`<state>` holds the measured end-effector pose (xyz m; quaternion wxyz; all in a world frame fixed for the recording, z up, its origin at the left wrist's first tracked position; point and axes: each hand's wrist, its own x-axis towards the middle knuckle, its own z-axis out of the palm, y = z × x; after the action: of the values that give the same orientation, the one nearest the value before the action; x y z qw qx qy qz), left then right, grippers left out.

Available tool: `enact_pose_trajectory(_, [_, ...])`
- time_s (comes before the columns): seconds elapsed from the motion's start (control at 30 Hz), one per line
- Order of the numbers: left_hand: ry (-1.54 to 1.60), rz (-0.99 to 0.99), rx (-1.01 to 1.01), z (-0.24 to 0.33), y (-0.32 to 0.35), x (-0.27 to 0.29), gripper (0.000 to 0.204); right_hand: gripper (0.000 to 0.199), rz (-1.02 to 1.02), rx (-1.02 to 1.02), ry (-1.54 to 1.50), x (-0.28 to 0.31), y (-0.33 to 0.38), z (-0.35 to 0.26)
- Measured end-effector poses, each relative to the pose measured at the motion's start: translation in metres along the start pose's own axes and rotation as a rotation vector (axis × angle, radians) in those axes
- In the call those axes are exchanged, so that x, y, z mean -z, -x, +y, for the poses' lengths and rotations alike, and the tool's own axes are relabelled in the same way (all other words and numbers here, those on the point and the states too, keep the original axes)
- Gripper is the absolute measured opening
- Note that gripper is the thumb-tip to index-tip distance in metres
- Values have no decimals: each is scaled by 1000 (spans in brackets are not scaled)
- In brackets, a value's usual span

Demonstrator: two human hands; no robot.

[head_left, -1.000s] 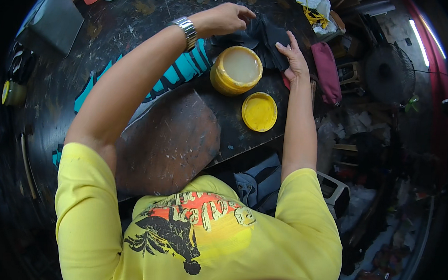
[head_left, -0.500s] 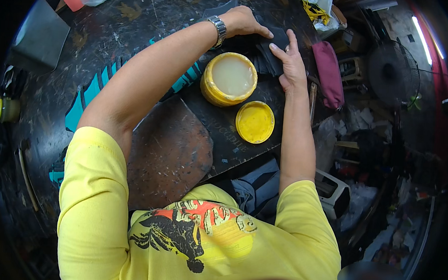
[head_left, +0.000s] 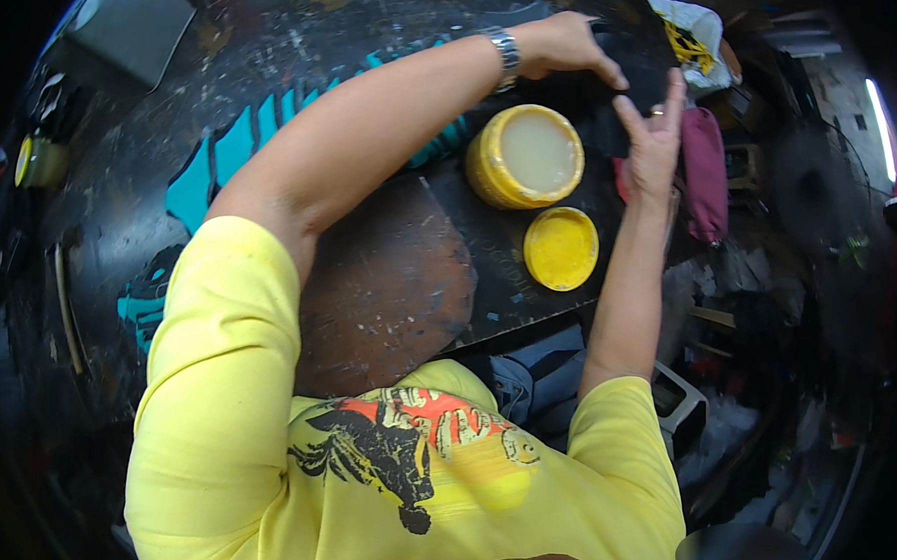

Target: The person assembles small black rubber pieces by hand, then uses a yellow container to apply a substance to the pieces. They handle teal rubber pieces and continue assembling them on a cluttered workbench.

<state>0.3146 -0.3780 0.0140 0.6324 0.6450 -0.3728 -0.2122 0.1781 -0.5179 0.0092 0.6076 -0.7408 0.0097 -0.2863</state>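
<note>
At the far side of the dark table, a bundle of thin black pieces (head_left: 611, 53) lies between my hands, its edges blending into the tabletop. My left hand (head_left: 567, 47), with a metal watch at the wrist, has curled fingers and its thumb on the pieces; part of its grip is hidden. At their right edge, my right hand (head_left: 655, 139) wears a ring and keeps thumb and fingers spread apart. Nearer to me stands an uncovered yellow tub (head_left: 483, 166) of pale, cloudy paste. Its round yellow lid (head_left: 561, 249) lies just in front.
Teal and black strip-like pieces (head_left: 236, 151) lie under my left forearm. A brown board (head_left: 388, 287) is before my chest. A maroon pouch (head_left: 704, 176) sits beyond my right wrist, near a white bag (head_left: 695, 31). A grey box (head_left: 124, 26) stands far left.
The view has shifted, so the table's things appear further right. My hands stay around the black pieces, thumbs close together. A bit of red now shows beside my right wrist.
</note>
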Motion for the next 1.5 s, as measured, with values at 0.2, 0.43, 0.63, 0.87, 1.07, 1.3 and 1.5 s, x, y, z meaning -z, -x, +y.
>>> enact_pose_trajectory(0.2, [178, 134, -529, 59, 12, 7, 68, 104, 19, 320, 80, -6, -18, -64])
enact_pose_trajectory(0.43, [641, 48, -410, 122, 161, 26, 89, 109, -169, 265, -36, -52, 51, -163])
enact_pose_trajectory(0.63, [574, 670, 179, 96, 323, 3, 89, 93, -172, 667, 313, -110, 155, -135])
enact_pose_trajectory(0.87, [912, 691, 254, 58, 397, -17, 39, 69, -662, 597, 445, -159, 253, -119])
enact_pose_trajectory(1.07, [774, 679, 228, 57, 391, -25, 46, 93, -403, 375, -2, -137, 222, -122])
enact_pose_trajectory(1.3, [345, 529, 48, 65, 393, -19, 106, 97, -813, -156, 32, -121, 210, -129])
enact_pose_trajectory(1.5, [185, 498, 164, 74, 401, -17, 99, 110, -590, -163, -259, -133, 246, -128])
